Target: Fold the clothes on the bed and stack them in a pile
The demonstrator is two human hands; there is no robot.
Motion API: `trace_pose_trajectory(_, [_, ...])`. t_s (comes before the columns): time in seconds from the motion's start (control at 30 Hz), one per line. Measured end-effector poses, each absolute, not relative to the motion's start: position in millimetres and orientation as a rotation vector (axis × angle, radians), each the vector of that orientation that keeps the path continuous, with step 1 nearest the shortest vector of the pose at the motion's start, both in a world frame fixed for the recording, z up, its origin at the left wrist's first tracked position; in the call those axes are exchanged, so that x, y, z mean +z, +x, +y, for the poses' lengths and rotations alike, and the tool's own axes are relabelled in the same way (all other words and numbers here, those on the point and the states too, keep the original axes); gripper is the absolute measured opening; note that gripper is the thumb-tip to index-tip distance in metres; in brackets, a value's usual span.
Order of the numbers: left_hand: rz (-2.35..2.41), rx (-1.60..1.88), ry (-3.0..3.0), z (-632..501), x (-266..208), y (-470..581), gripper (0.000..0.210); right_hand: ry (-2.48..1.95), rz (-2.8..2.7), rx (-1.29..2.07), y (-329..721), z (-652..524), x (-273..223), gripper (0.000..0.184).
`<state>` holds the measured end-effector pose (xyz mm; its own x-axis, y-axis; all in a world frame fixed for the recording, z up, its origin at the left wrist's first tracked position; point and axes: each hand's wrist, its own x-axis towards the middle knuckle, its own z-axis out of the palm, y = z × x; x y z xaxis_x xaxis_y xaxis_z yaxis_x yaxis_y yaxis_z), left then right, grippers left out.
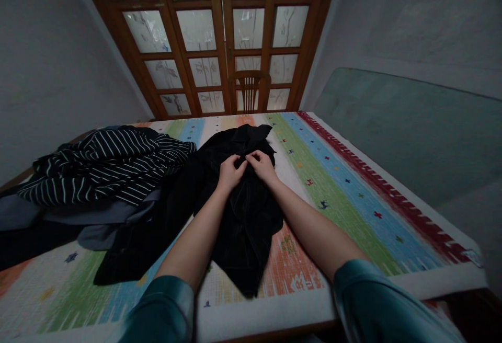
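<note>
A crumpled black garment [247, 223] lies on the table in front of me, with seams showing on it. Its exact kind is hard to tell in the dim light. My left hand [230, 171] pinches the cloth near the garment's far part. Close beside it, my right hand [261, 165] pinches the same cloth between thumb and fingers. The fingertips of both hands almost meet, and whatever small part lies between them is hidden. Black cloth [133, 249] also spreads to the left, toward a heap of clothes.
A black-and-white striped garment [113, 160] tops the heap at left, over grey cloth [90, 212]. A patterned tablecloth [337, 212] covers the table. Beyond the far edge stand a wooden chair [249, 89] and wood-framed glass doors [196, 29]. A pale green panel [403, 123] flanks the right side.
</note>
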<state>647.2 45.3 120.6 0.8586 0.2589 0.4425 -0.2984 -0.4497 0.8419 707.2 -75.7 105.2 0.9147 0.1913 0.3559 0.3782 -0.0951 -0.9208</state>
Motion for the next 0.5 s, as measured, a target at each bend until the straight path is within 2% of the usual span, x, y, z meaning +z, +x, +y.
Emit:
trace_pose_trajectory(0.17, [-0.076,0.549,1.902,51,119,651,0.009,-1.666,-0.395,-0.138,712,-76,104,0.018])
trace_pose_trajectory(0.37, [-0.125,0.493,1.93,50,119,651,0.004,-1.596,-0.263,0.045,719,-75,101,0.013])
trace_pose_trajectory(0.5, [-0.001,0.588,2.023,47,119,649,0.008,-1.659,-0.344,-0.073,715,-74,101,0.015])
